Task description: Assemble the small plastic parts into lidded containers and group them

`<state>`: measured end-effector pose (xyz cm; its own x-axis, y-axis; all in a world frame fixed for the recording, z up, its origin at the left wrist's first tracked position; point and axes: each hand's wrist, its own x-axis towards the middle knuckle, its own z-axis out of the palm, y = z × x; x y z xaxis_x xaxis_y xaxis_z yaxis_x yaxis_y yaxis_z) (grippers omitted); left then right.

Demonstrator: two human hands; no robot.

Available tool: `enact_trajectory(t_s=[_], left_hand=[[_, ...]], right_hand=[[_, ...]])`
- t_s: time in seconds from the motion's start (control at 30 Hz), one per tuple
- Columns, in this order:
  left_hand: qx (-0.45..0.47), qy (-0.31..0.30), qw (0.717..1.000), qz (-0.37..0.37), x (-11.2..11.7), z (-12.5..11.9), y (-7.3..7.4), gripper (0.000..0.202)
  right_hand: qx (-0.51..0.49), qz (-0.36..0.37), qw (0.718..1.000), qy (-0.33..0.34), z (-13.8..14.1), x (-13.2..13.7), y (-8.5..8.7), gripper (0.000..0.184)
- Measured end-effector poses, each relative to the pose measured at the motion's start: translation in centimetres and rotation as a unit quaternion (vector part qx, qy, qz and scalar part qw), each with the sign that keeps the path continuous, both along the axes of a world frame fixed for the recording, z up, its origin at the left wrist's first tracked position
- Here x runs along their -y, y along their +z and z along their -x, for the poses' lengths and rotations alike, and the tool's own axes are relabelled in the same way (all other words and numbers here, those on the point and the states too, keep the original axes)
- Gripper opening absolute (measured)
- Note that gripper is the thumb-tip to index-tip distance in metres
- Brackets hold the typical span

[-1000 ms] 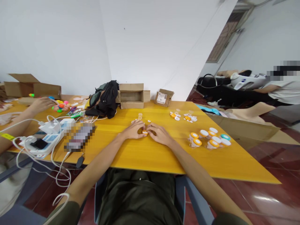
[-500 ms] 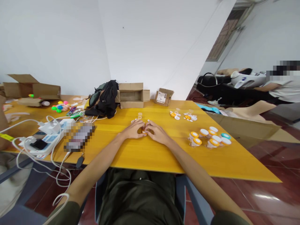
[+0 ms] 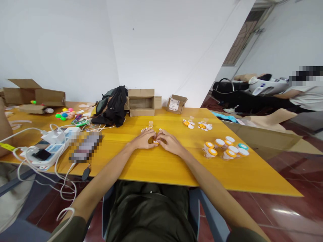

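Between my two hands, low over the yellow table, is a small orange-and-white lid [image 3: 155, 142]. My left hand [image 3: 144, 139] curls in from the left, its thumb and fingertips closed on the lid. From the right, my right hand [image 3: 168, 142] pinches the same lid; its fingers partly cover the piece. Just beyond the hands stands a small clear plastic cup [image 3: 150, 124]. Small white pieces [image 3: 143, 129] lie behind my left fingers, partly hidden, and another tiny white piece [image 3: 160, 129] shows above my right fingertips.
Several lidded jars [image 3: 230, 148] stand on the right. Behind them lie loose orange and white lids [image 3: 202, 126]. An open cardboard box [image 3: 141, 102], a small carton [image 3: 176, 104] and a black backpack [image 3: 111, 106] line the back. Left are a cabled power strip [image 3: 57, 148] and a phone [image 3: 87, 148].
The orange-and-white lid shows slightly more and looks a little turned between my fingertips. Both hands stay in nearly the same place. At the far left, another person's arm has shifted.
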<state>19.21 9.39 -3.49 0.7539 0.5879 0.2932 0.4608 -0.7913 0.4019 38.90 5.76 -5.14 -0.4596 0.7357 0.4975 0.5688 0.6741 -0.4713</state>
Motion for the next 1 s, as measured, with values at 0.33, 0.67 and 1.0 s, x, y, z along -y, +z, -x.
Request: enact_trajectory(t_s=[0.33, 0.67, 1.0], left_hand=[[-0.001, 0.0, 1.0, -0.003, -0.07, -0.07, -0.03, 0.019], [0.001, 0.001, 1.0, 0.001, 0.07, 0.0, 0.17, 0.019], [0.018, -0.013, 1.0, 0.007, -0.11, 0.06, -0.02, 0.018]], right_hand=[[0.0, -0.007, 1.0, 0.001, 0.04, 0.04, 0.04, 0.011], [-0.004, 0.016, 1.0, -0.004, -0.22, -0.11, 0.19, 0.012], [0.008, 0.023, 1.0, -0.003, -0.41, -0.15, 0.2, 0.015]])
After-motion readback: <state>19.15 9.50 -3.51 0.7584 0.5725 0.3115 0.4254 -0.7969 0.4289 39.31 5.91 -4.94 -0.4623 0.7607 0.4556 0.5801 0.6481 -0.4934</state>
